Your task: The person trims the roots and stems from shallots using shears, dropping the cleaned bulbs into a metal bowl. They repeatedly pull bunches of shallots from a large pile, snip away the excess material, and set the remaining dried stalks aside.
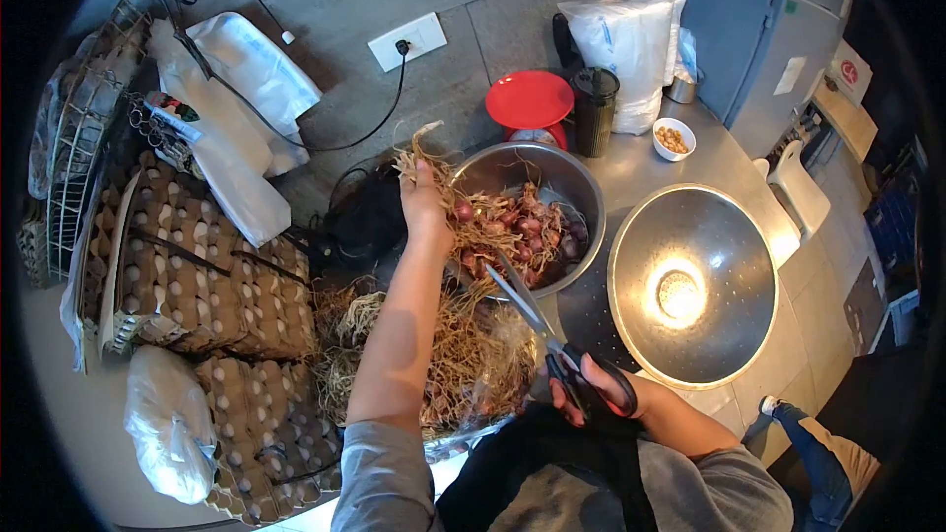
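My left hand is closed around the dry stalks of a bunch of shallots, whose purple bulbs hang over a steel bowl. More shallots lie inside that bowl. In my right hand is a pair of black-handled scissors, my thumb and fingers through the loops. Its blades are parted and point up-left, tips near the bowl's front rim below the bunch. A heap of dry, stringy stalks and roots lies below my left forearm, partly on clear plastic.
A large, shiny steel bowl stands at right. Behind are a red-topped scale, a dark lidded tumbler, plastic-wrapped packs and a small white bowl. Egg trays stack at left. Another person's leg shows lower right.
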Tool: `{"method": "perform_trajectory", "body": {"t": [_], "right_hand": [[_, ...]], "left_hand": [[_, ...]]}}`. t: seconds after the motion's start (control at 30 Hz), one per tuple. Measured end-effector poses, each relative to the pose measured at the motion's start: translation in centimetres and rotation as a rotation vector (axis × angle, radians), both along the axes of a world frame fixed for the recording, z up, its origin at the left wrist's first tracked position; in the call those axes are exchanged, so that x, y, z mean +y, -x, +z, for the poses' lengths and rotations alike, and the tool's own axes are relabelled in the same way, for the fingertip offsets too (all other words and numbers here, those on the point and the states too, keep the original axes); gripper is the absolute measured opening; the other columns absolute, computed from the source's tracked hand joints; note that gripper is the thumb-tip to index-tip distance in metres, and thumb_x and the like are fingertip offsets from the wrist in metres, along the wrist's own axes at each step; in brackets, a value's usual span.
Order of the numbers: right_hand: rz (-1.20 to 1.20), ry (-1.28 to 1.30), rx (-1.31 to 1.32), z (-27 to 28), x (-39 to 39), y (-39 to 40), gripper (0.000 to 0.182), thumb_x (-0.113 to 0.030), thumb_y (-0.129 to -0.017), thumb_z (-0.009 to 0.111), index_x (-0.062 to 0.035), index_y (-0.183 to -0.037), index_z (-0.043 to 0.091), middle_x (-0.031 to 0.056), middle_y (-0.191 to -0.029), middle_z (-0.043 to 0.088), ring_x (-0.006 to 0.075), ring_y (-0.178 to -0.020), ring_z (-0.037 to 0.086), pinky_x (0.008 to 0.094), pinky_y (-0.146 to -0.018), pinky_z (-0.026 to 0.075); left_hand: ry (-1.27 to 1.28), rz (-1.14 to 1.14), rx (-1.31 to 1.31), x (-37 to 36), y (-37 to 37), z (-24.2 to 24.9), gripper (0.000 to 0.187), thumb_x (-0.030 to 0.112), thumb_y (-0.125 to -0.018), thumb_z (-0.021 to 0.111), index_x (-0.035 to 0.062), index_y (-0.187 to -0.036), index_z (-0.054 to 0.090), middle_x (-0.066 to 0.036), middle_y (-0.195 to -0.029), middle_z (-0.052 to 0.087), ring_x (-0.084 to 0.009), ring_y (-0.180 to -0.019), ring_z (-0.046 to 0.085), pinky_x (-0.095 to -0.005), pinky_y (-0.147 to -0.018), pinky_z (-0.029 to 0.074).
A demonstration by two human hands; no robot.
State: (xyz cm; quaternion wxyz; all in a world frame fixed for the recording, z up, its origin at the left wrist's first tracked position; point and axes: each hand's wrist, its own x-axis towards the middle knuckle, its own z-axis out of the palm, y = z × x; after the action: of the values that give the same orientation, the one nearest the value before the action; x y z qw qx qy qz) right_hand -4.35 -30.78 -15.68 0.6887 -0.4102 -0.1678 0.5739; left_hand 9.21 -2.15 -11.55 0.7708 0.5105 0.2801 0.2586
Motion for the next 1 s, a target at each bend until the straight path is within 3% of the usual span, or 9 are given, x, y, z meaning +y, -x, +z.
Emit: {"method": "perform_trajectory", "body": {"t": [0.17,0.2,0.27,0.43,0.47,0.57,0.7,0.8,1.0], "right_hand": [[-0.061,-0.048,-0.044,0.7,4.3,-1.5,0.076,-0.065,-0.086,0.029,0.0003,-0.124,0.032,0.0058,-0.087,0.054,0.0128,-0.060,0.053,0.0264,-0.056,0.045],[-0.060,-0.023,-0.034,0.7,5.0,-1.7,0.074,-0.064,-0.086,0.029,-0.0006,-0.124,0.033,0.0059,-0.087,0.053,0.0127,-0.060,0.053,0.0262,-0.055,0.045],[-0.081,0.052,-0.053,0.7,6.1,-1.7,0.064,-0.061,-0.089,0.028,-0.0049,-0.120,0.035,0.0059,-0.084,0.053,0.0127,-0.059,0.052,0.0259,-0.053,0.045],[-0.176,0.150,-0.045,0.4,7.8,-1.0,0.061,-0.061,-0.089,0.028,-0.0079,-0.116,0.039,0.0064,-0.083,0.051,0.0132,-0.060,0.053,0.0261,-0.054,0.045],[-0.205,0.146,-0.034,0.2,8.0,-1.0,0.061,-0.061,-0.089,0.028,-0.0080,-0.116,0.039,0.0066,-0.083,0.051,0.0131,-0.060,0.052,0.0262,-0.054,0.045],[-0.243,0.143,-0.016,0.2,8.0,-1.2,0.061,-0.061,-0.088,0.030,-0.0083,-0.117,0.039,0.0073,-0.083,0.051,0.0130,-0.059,0.052,0.0266,-0.054,0.045],[-0.246,0.168,-0.068,-0.5,8.0,-1.1,0.060,-0.060,-0.088,0.034,-0.0082,-0.119,0.038,0.0069,-0.082,0.050,0.0126,-0.059,0.051,0.0270,-0.054,0.045],[-0.282,0.151,-0.247,-1.0,8.3,-1.2,0.057,-0.061,-0.086,0.040,-0.0094,-0.111,0.035,0.0052,-0.079,0.048,0.0120,-0.054,0.050,0.0244,-0.047,0.042],[-0.344,0.143,-0.220,-0.7,8.3,-1.9,0.057,-0.060,-0.086,0.044,-0.0093,-0.110,0.036,0.0051,-0.079,0.048,0.0121,-0.052,0.050,0.0241,-0.047,0.042]], "left_hand": [[-0.013,-0.103,0.102,-3.0,2.0,2.2,0.043,0.029,-0.095,0.046,0.0060,-0.129,0.036,-0.010,-0.118,0.051,-0.0221,-0.103,0.051,-0.0382,-0.086,0.043],[-0.070,-0.079,0.075,-0.6,0.3,-2.2,0.026,0.029,-0.094,0.048,0.0089,-0.109,0.045,-0.006,-0.093,0.054,-0.0190,-0.078,0.055,-0.0338,-0.064,0.050],[-0.097,-0.079,0.029,-1.2,0.8,-1.9,0.024,0.030,-0.094,0.048,0.0084,-0.104,0.047,-0.005,-0.091,0.054,-0.0187,-0.077,0.055,-0.0340,-0.064,0.050],[0.023,-0.055,-0.076,-1.4,1.4,-2.4,0.023,0.031,-0.093,0.049,0.0089,-0.099,0.049,-0.004,-0.089,0.054,-0.0186,-0.078,0.055,-0.0350,-0.066,0.049],[0.132,-0.141,-0.150,-1.3,1.8,-2.6,0.047,0.029,-0.092,0.052,0.0047,-0.130,0.039,-0.007,-0.122,0.051,-0.0189,-0.108,0.048,-0.0356,-0.095,0.037],[0.189,-0.087,-0.115,-3.5,3.3,0.2,0.047,0.030,-0.092,0.052,0.0045,-0.130,0.039,-0.007,-0.121,0.051,-0.0197,-0.107,0.050,-0.0363,-0.093,0.039],[0.181,-0.061,-0.111,-2.8,3.2,-0.6,0.040,0.029,-0.092,0.051,0.0056,-0.124,0.044,-0.007,-0.112,0.054,-0.0203,-0.100,0.053,-0.0374,-0.088,0.042],[0.183,-0.095,-0.127,-1.8,2.6,-2.4,0.029,0.033,-0.096,0.042,0.0058,-0.103,0.050,-0.008,-0.099,0.059,-0.0231,-0.089,0.058,-0.0417,-0.080,0.048],[0.149,-0.189,-0.076,-3.1,3.0,-2.6,0.030,0.028,-0.098,0.035,0.0033,-0.109,0.047,-0.013,-0.102,0.058,-0.0256,-0.088,0.060,-0.0425,-0.077,0.051]]}}
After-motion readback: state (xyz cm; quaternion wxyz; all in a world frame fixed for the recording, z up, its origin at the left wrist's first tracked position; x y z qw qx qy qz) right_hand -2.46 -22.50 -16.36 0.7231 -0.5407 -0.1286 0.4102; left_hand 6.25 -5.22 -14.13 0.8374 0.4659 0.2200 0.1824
